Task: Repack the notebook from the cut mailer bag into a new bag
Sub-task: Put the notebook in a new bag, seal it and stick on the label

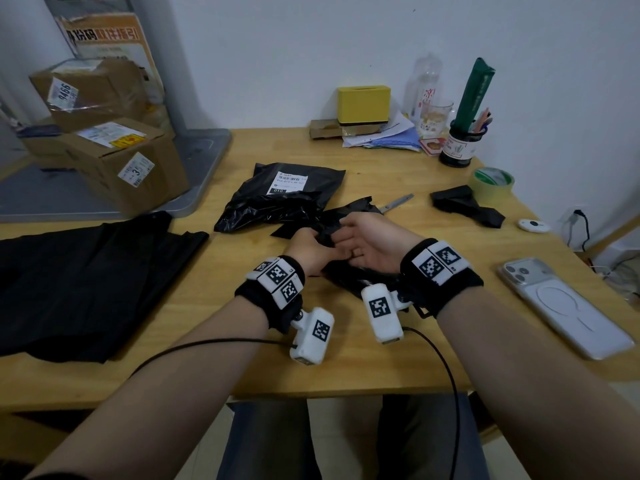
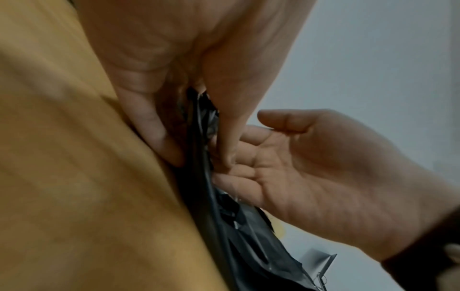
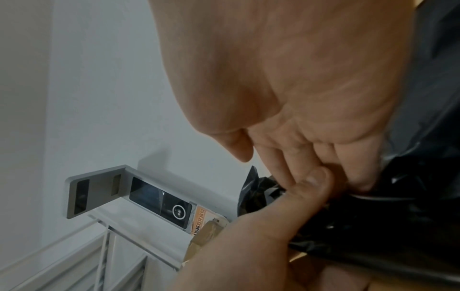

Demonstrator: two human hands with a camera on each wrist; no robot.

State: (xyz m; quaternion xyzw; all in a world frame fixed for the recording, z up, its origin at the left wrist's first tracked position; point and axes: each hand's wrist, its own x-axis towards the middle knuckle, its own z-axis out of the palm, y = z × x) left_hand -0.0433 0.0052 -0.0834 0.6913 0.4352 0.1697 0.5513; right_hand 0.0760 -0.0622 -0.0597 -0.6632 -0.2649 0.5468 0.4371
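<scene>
My left hand point(image 1: 306, 245) pinched the black bag point(image 1: 360, 275) near the scissors point(image 1: 396, 202), fingers curled on its plastic; my right hand point(image 1: 367, 242) lay against it, fingers loosely straight.

- The table point(image 1: 346, 362) is viewed from above, facing forward and down.
- Each wrist view is set close along its palm; black bag point(image 2: 199, 122) is shared.

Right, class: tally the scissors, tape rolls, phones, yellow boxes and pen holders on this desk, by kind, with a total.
Scissors: 1
Tape roll: 1
Phone: 1
Yellow box: 1
Pen holder: 1
Total: 5
</scene>
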